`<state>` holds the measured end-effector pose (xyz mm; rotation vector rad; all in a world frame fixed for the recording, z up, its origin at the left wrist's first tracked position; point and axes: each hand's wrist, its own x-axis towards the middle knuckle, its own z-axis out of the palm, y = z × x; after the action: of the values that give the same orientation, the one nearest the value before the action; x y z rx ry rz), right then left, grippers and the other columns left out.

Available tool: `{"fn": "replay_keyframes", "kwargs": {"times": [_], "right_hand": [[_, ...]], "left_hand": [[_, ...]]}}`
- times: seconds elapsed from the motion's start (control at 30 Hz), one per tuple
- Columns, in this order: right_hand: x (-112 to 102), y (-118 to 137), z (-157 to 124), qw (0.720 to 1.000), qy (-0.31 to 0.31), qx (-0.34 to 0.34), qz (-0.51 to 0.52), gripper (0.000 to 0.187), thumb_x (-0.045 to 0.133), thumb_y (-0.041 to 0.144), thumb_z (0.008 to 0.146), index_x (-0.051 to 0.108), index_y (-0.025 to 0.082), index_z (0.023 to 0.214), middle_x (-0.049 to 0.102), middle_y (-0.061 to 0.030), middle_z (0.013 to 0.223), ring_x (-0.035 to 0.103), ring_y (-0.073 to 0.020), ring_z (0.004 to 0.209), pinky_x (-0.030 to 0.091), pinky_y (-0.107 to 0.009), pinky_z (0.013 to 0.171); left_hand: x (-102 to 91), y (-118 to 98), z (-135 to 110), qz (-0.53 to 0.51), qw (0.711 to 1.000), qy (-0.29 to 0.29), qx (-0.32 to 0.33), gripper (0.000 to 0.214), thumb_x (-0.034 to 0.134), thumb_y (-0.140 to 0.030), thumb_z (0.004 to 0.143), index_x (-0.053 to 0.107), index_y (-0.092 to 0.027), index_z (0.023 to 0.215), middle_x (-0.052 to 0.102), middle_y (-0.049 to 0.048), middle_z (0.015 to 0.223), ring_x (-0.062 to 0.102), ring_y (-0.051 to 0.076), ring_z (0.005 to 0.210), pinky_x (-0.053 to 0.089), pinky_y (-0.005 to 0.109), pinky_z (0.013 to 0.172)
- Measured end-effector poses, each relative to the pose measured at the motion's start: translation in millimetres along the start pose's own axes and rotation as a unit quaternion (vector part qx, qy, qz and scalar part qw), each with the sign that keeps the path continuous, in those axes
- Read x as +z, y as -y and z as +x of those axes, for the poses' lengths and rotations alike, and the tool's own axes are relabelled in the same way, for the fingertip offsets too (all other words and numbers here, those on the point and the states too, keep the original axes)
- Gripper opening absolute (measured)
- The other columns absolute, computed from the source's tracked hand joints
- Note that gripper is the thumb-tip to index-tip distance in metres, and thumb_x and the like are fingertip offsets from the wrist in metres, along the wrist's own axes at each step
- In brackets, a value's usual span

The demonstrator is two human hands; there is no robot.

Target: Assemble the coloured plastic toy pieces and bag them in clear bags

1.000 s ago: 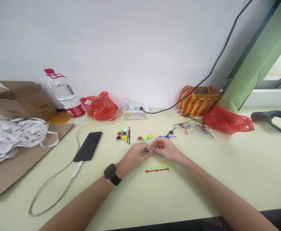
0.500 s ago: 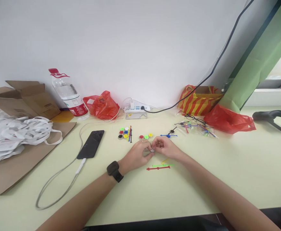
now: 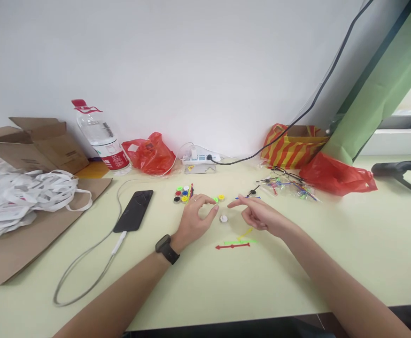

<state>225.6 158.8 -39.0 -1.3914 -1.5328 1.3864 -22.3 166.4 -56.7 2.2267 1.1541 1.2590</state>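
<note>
Fingers: left hand [image 3: 196,220] and right hand [image 3: 259,213] have parted; I see nothing held.
Table [image 3: 205,291]: red arrow [image 3: 232,246] lies flat toward its front edge.
White disc [image 3: 224,218]: just released, rests between the hands, far from edges; its handling seems paused.

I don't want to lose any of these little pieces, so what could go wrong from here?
The small white disc sits between the left hand and right hand, so a fingertip could knock it away. The red arrow and green arrow lie nearer you, where a wrist might sweep them aside. The cable loops beside the left forearm and could snag.
</note>
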Motion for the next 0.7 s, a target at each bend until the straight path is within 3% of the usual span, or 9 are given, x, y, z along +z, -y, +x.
{"fn": "replay_keyframes", "kwargs": {"times": [0.1, 0.17, 0.3, 0.4, 0.57, 0.7], "right_hand": [[-6, 6, -3, 0.998, -0.012, 0.002, 0.057, 0.059, 0.052, 0.074, 0.093, 0.073, 0.021, 0.108, 0.029, 0.0093, 0.046, 0.016, -0.0109, 0.042, 0.013, -0.027, 0.041], [-11, 8, -3, 0.997, -0.037, -0.032, 0.065, 0.055, 0.056, 0.071, 0.093, 0.074, 0.02, 0.101, 0.027, 0.0091, 0.047, 0.017, -0.0108, 0.044, 0.014, -0.027, 0.043], [-24, 11, -5, 0.998, -0.021, -0.067, -0.005, 0.044, 0.062, 0.061, 0.093, 0.074, 0.02, 0.095, 0.035, 0.0065, 0.053, 0.03, -0.0112, 0.05, 0.024, -0.027, 0.048], [-35, 12, -7, 0.987, 0.048, -0.091, -0.121, 0.032, 0.066, 0.051, 0.092, 0.074, 0.019, 0.09, 0.041, 0.0049, 0.058, 0.038, -0.012, 0.056, 0.03, -0.027, 0.054], [-43, 4, -6, 0.943, 0.196, -0.082, -0.256, 0.015, 0.073, 0.032, 0.082, 0.076, 0.019, 0.087, 0.049, 0.0032, 0.066, 0.043, -0.0123, 0.061, 0.032, -0.027, 0.056], [-44, -1, -4, 0.932, 0.227, -0.068, -0.273, 0.012, 0.074, 0.028, 0.077, 0.076, 0.018, 0.084, 0.048, 0.003, 0.066, 0.043, -0.0123, 0.062, 0.031, -0.026, 0.055]], "left_hand": [[0.4, 0, 0, 0.004, 1.0, -0.007, -0.004, 0.006, 0.065, -0.027, 0.097, 0.069, -0.024, 0.1, 0.074, 0.0038, 0.1, 0.066, 0.022, 0.098, 0.051, 0.04, 0.091], [0.9, 0, 0, 0.001, 1.0, -0.003, -0.002, 0.005, 0.065, -0.026, 0.098, 0.069, -0.024, 0.1, 0.074, 0.0035, 0.1, 0.066, 0.022, 0.098, 0.051, 0.039, 0.091], [2.1, 3, 0, -0.005, 1.0, 0.001, -0.001, 0.005, 0.064, -0.024, 0.098, 0.068, -0.023, 0.098, 0.074, 0.0024, 0.099, 0.066, 0.021, 0.096, 0.05, 0.037, 0.088], [2.9, 7, 0, -0.007, 1.0, -0.004, -0.004, 0.005, 0.064, -0.022, 0.098, 0.069, -0.023, 0.096, 0.074, 0.0016, 0.097, 0.065, 0.02, 0.092, 0.049, 0.036, 0.083], [3.0, 11, 0, -0.001, 1.0, -0.002, -0.009, 0.007, 0.064, -0.021, 0.097, 0.07, -0.023, 0.094, 0.074, 0.001, 0.093, 0.064, 0.019, 0.087, 0.049, 0.035, 0.078], [1.7, 13, 1, 0.008, 1.0, -0.008, -0.011, 0.007, 0.064, -0.021, 0.097, 0.07, -0.023, 0.094, 0.075, 0.001, 0.092, 0.064, 0.019, 0.086, 0.049, 0.035, 0.076]]}}
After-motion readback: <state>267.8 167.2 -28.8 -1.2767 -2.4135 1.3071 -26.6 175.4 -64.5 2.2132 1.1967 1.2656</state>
